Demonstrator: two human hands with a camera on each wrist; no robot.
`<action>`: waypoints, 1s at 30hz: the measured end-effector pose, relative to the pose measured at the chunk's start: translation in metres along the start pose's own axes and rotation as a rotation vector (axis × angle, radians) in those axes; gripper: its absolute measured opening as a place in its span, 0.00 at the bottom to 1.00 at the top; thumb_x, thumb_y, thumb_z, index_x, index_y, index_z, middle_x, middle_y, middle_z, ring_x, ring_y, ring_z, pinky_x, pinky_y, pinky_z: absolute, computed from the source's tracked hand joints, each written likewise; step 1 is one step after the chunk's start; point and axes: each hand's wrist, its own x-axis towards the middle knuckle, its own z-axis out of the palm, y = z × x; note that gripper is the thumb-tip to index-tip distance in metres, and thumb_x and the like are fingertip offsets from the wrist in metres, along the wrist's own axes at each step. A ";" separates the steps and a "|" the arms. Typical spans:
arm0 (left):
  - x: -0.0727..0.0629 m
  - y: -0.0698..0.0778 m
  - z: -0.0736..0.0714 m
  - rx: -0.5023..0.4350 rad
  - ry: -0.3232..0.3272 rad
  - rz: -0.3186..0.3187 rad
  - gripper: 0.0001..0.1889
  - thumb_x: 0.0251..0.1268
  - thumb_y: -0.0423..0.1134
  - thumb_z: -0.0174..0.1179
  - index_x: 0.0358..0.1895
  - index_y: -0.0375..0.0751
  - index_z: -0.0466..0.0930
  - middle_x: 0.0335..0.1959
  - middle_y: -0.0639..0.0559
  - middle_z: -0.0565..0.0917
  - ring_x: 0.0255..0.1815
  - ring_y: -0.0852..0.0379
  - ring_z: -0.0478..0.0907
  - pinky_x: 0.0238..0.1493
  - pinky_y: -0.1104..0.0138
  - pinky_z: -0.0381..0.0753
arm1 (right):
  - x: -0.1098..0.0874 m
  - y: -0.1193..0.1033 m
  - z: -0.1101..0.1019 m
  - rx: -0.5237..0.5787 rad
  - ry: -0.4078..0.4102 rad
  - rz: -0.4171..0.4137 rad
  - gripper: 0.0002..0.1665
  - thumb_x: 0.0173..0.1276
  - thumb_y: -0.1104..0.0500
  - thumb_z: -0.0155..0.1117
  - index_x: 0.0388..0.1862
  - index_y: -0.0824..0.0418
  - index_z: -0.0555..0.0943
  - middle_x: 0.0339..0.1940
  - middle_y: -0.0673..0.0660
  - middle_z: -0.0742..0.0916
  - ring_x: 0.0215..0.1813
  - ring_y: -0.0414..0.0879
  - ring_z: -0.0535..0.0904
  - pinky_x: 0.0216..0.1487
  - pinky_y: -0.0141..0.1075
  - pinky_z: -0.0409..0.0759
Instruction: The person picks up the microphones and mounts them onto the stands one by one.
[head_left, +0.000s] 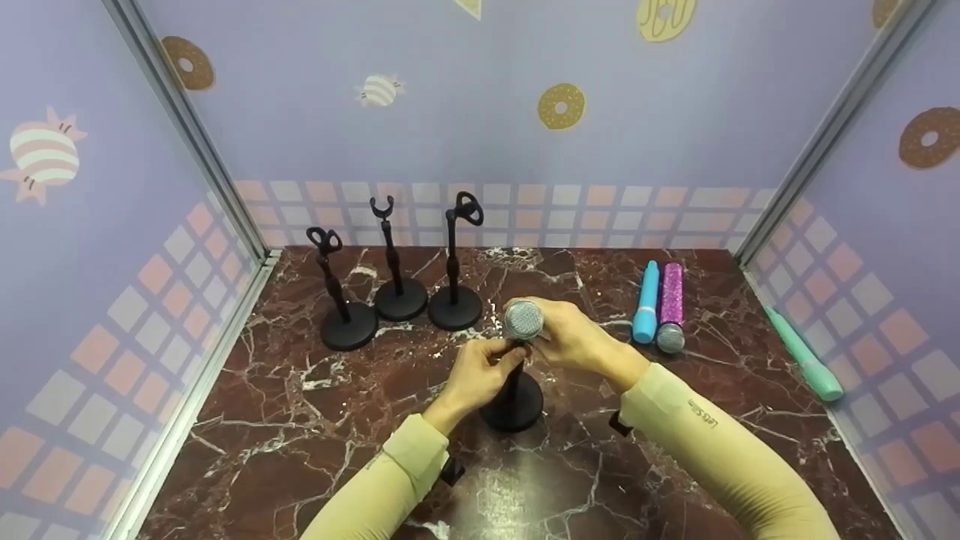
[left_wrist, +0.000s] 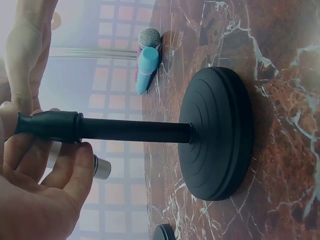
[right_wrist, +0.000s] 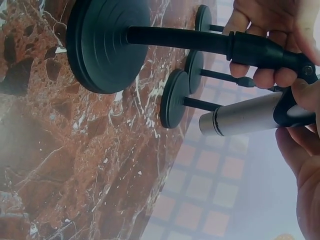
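Note:
In the head view a silver microphone (head_left: 523, 320) points its mesh head up over a black desk stand (head_left: 514, 409). My left hand (head_left: 472, 375) grips the stand's upper collar, fingers wrapped round it in the left wrist view. With my right hand (head_left: 574, 334) I hold the microphone near its head. The right wrist view shows its silver handle (right_wrist: 245, 117) passing through the stand's black clip (right_wrist: 290, 114), tail end sticking out. The stand's round base (left_wrist: 217, 135) rests on the marbled table. My right fingers hide part of the clip.
Three more black stands (head_left: 454, 307) with bare holders stand at the back left. A blue microphone (head_left: 646, 304) and a glittery purple microphone (head_left: 672, 300) lie side by side at the right. A mint-green microphone (head_left: 810, 364) lies along the right wall.

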 end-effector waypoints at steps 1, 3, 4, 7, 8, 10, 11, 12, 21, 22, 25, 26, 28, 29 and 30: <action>0.000 0.000 0.000 -0.003 -0.001 0.002 0.09 0.80 0.37 0.69 0.45 0.35 0.97 0.43 0.37 0.97 0.37 0.68 0.84 0.44 0.74 0.82 | 0.000 0.000 0.000 0.002 0.004 0.005 0.34 0.60 0.75 0.76 0.67 0.66 0.83 0.57 0.61 0.94 0.59 0.58 0.94 0.66 0.49 0.92; 0.000 -0.001 -0.001 0.005 -0.001 0.009 0.10 0.80 0.37 0.69 0.46 0.35 0.96 0.44 0.37 0.97 0.38 0.67 0.86 0.45 0.74 0.83 | -0.001 -0.001 0.000 0.006 0.009 0.016 0.34 0.60 0.74 0.76 0.68 0.67 0.82 0.58 0.62 0.94 0.60 0.59 0.94 0.67 0.50 0.91; 0.000 -0.001 -0.001 0.012 0.000 0.010 0.10 0.80 0.37 0.69 0.47 0.36 0.96 0.44 0.37 0.97 0.38 0.67 0.86 0.45 0.74 0.84 | -0.002 -0.001 0.000 0.011 0.010 0.024 0.35 0.61 0.74 0.76 0.69 0.67 0.82 0.59 0.62 0.93 0.60 0.59 0.94 0.68 0.50 0.91; 0.000 -0.002 -0.001 0.024 -0.001 0.010 0.10 0.81 0.38 0.68 0.47 0.35 0.96 0.44 0.37 0.97 0.38 0.66 0.87 0.44 0.73 0.85 | -0.004 -0.002 0.001 0.011 0.016 0.041 0.35 0.62 0.73 0.77 0.70 0.68 0.81 0.61 0.64 0.93 0.62 0.61 0.93 0.70 0.52 0.90; -0.001 -0.001 -0.001 0.027 -0.003 0.012 0.11 0.81 0.38 0.68 0.48 0.34 0.96 0.45 0.36 0.97 0.38 0.65 0.87 0.43 0.73 0.85 | -0.006 -0.002 0.001 0.009 0.021 0.044 0.35 0.62 0.73 0.77 0.70 0.68 0.81 0.61 0.64 0.93 0.62 0.61 0.93 0.69 0.52 0.90; -0.001 -0.001 -0.001 0.033 -0.007 0.011 0.11 0.81 0.38 0.68 0.49 0.34 0.96 0.45 0.37 0.97 0.38 0.65 0.87 0.43 0.73 0.85 | -0.008 -0.002 0.001 0.006 0.033 0.049 0.34 0.62 0.74 0.77 0.69 0.67 0.82 0.61 0.64 0.93 0.61 0.61 0.93 0.68 0.52 0.91; -0.001 -0.001 -0.001 0.036 -0.007 0.013 0.11 0.81 0.39 0.68 0.49 0.33 0.95 0.45 0.37 0.97 0.39 0.65 0.87 0.44 0.73 0.85 | -0.009 -0.002 0.001 0.007 0.039 0.050 0.34 0.62 0.74 0.77 0.69 0.66 0.82 0.61 0.63 0.93 0.61 0.61 0.93 0.68 0.52 0.91; -0.001 -0.001 -0.001 0.042 -0.007 0.016 0.12 0.81 0.39 0.68 0.50 0.33 0.95 0.45 0.37 0.97 0.39 0.64 0.87 0.45 0.73 0.86 | -0.010 -0.002 0.001 0.010 0.045 0.051 0.33 0.63 0.74 0.77 0.68 0.66 0.82 0.60 0.63 0.93 0.60 0.60 0.93 0.67 0.52 0.91; -0.002 -0.002 -0.001 0.044 -0.021 0.037 0.10 0.81 0.38 0.68 0.51 0.35 0.95 0.46 0.39 0.97 0.47 0.53 0.93 0.52 0.67 0.90 | -0.022 -0.002 -0.002 -0.008 0.000 0.138 0.35 0.68 0.66 0.78 0.74 0.63 0.81 0.67 0.61 0.92 0.68 0.59 0.90 0.74 0.53 0.87; -0.002 -0.002 -0.002 0.048 -0.025 0.039 0.11 0.81 0.38 0.69 0.52 0.34 0.95 0.46 0.40 0.97 0.48 0.51 0.94 0.53 0.64 0.91 | -0.024 -0.003 -0.002 -0.021 -0.009 0.161 0.35 0.69 0.64 0.78 0.75 0.63 0.80 0.68 0.61 0.91 0.68 0.59 0.90 0.75 0.53 0.87; -0.003 -0.004 -0.002 0.077 -0.034 0.055 0.09 0.78 0.37 0.70 0.51 0.37 0.95 0.47 0.43 0.98 0.50 0.48 0.96 0.57 0.54 0.93 | -0.029 -0.005 -0.001 -0.064 -0.019 0.206 0.34 0.72 0.61 0.77 0.76 0.63 0.80 0.69 0.61 0.91 0.69 0.59 0.90 0.74 0.53 0.87; -0.004 -0.004 -0.003 0.091 -0.039 0.058 0.08 0.77 0.37 0.70 0.51 0.38 0.95 0.47 0.44 0.98 0.51 0.48 0.96 0.58 0.52 0.93 | -0.031 -0.005 -0.001 -0.079 -0.020 0.219 0.34 0.73 0.60 0.77 0.76 0.62 0.79 0.69 0.61 0.91 0.69 0.59 0.90 0.74 0.53 0.87; -0.005 -0.005 -0.003 0.106 -0.044 0.062 0.09 0.75 0.35 0.71 0.51 0.38 0.95 0.46 0.45 0.98 0.51 0.47 0.96 0.58 0.51 0.93 | -0.035 -0.007 0.001 -0.109 -0.021 0.244 0.35 0.74 0.58 0.77 0.77 0.63 0.79 0.68 0.62 0.91 0.68 0.60 0.90 0.73 0.54 0.87; -0.005 -0.005 -0.003 0.116 -0.045 0.061 0.09 0.74 0.34 0.71 0.51 0.39 0.95 0.46 0.45 0.98 0.51 0.47 0.96 0.57 0.52 0.94 | -0.038 -0.007 0.002 -0.122 -0.024 0.259 0.35 0.75 0.57 0.76 0.77 0.63 0.79 0.68 0.63 0.91 0.68 0.61 0.90 0.73 0.55 0.88; -0.006 -0.005 -0.003 0.118 -0.049 0.057 0.09 0.73 0.33 0.70 0.51 0.38 0.95 0.46 0.45 0.98 0.51 0.47 0.96 0.57 0.54 0.94 | -0.040 -0.008 0.003 -0.137 -0.030 0.277 0.35 0.75 0.56 0.76 0.78 0.64 0.78 0.68 0.63 0.91 0.68 0.61 0.90 0.73 0.55 0.88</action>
